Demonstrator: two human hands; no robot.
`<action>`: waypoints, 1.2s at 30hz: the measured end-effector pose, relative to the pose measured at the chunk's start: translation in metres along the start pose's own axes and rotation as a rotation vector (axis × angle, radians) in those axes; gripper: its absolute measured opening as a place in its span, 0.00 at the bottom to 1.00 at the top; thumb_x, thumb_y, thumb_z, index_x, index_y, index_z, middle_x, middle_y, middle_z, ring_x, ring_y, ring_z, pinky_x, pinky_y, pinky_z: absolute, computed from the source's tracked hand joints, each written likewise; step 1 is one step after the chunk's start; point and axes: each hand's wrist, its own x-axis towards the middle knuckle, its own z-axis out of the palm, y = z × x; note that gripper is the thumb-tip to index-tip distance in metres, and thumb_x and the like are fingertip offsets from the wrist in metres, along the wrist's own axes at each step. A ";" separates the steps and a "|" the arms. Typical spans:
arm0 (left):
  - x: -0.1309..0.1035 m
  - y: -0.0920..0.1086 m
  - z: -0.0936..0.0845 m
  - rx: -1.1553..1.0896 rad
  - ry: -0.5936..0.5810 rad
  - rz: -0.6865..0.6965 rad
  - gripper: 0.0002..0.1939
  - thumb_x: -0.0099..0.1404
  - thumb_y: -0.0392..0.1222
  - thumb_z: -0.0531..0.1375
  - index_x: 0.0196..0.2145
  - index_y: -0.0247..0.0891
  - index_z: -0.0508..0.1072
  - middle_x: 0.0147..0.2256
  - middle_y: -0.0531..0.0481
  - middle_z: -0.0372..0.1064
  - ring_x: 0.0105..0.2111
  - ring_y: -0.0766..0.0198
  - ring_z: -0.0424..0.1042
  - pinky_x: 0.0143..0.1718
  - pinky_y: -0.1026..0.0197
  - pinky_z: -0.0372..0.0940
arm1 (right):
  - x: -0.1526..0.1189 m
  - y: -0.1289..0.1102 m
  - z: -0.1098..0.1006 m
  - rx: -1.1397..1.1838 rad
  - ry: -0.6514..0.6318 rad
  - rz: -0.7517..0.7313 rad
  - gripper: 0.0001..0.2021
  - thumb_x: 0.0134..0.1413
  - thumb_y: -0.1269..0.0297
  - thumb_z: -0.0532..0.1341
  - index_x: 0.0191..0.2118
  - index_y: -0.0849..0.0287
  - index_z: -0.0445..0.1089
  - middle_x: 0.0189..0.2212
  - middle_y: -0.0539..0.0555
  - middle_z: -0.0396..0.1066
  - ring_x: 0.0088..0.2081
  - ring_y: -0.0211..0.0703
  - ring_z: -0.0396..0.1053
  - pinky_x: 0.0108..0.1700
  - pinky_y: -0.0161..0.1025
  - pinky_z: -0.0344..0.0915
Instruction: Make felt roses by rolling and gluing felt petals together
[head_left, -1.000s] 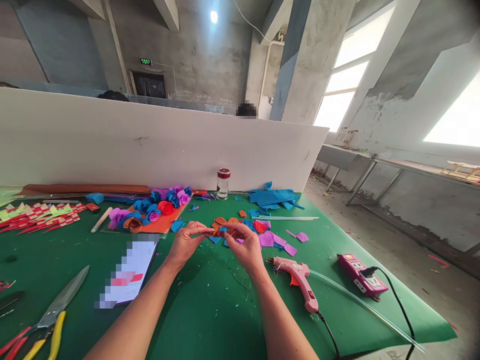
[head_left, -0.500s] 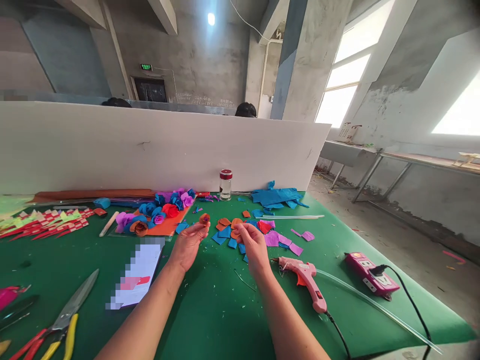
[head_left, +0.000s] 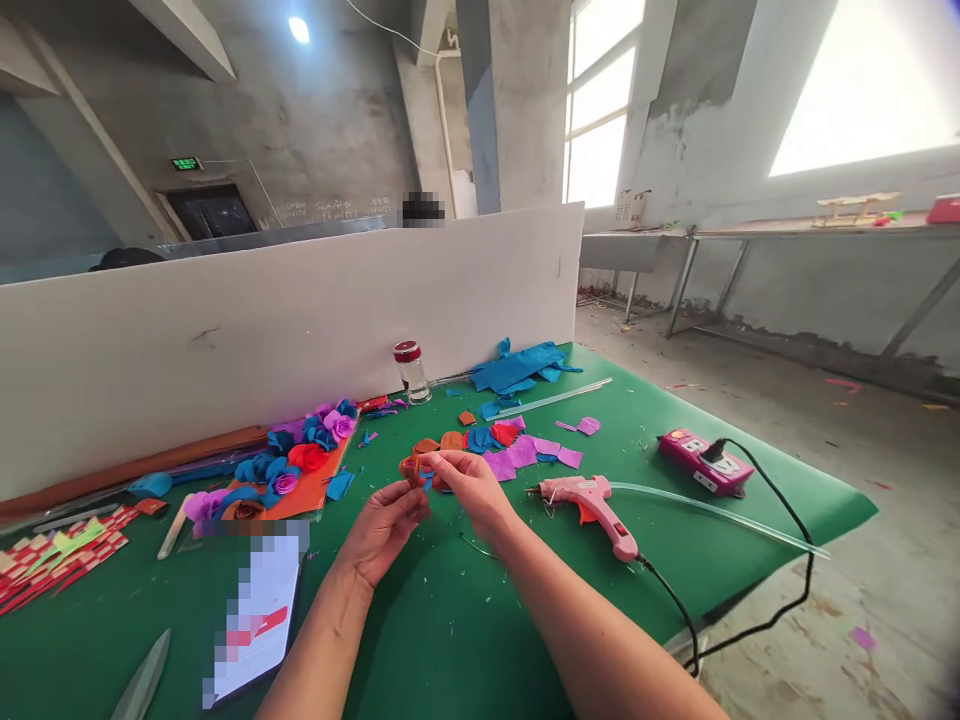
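Observation:
My left hand (head_left: 390, 525) pinches a small rolled brown-orange paper flower (head_left: 410, 468) above the green table. Right beside it, the fingertips of my right hand (head_left: 469, 490) are pressed together at the flower's edge; they seem to hold a brown-orange petal, partly hidden by the fingers. Loose brown, blue and purple paper petals (head_left: 523, 452) lie just beyond my hands. A pink glue gun (head_left: 592, 505) rests to the right of my right hand.
Finished paper flowers (head_left: 307, 457) lie at left, near a phone (head_left: 259, 620) and scissors (head_left: 142, 680). A lidded glass jar (head_left: 413, 375) and blue paper (head_left: 517, 370) stand before the white board (head_left: 300, 320). A pink power strip (head_left: 705, 462) with a cable is at right.
My right hand has come over to the flower in my left hand, and the two hands now meet. The camera view has turned to the right and tilted.

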 end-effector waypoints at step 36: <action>0.001 -0.005 0.016 0.322 0.226 0.390 0.15 0.39 0.46 0.75 0.24 0.37 0.79 0.21 0.54 0.69 0.23 0.69 0.60 0.27 0.65 0.57 | -0.005 0.013 0.007 -0.557 0.193 -0.453 0.02 0.51 0.65 0.65 0.31 0.55 0.71 0.29 0.49 0.72 0.32 0.40 0.65 0.36 0.37 0.63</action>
